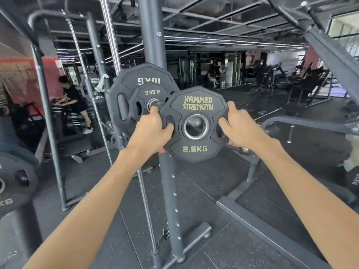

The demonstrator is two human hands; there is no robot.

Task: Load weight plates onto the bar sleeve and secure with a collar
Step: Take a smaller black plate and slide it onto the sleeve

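At the far left edge, a dark plate (13,183) shows only the letters "KG" of its marking. Further right, two black plates sit on the bar sleeve (155,104). The large plate (144,74) at the back carries pale lettering that reads "10KG" upside down. In front of it, a small loaded plate (150,94) is marked "2.5KG", also upside down. The sleeve's end pokes out through the small plate's steel-ringed hole.

The left hand (150,131) grips the left rim of the held plate (196,156). Its thumb lies across the front by the left grip slot and its fingers curl round the edge to the back. One finger reaches up to just beside the sleeve's tip.

The held plate stands upright and faces the camera, just right of the sleeve. Its upper-left rim is close to the sleeve's end. Its steel-ringed centre hole lies off to the right of the sleeve, not on it. Yellowish raised lettering reads "HAMMER STRENGTH" above the hole and "2.5KG" below it.

The right hand (240,129) clasps the right rim in the same way. Its thumb hooks into the right slot, the index finger lies along the upper right edge, and the other fingers wrap behind.

Below and behind the held plate stands a grey upright post (171,191) with a row of holes.
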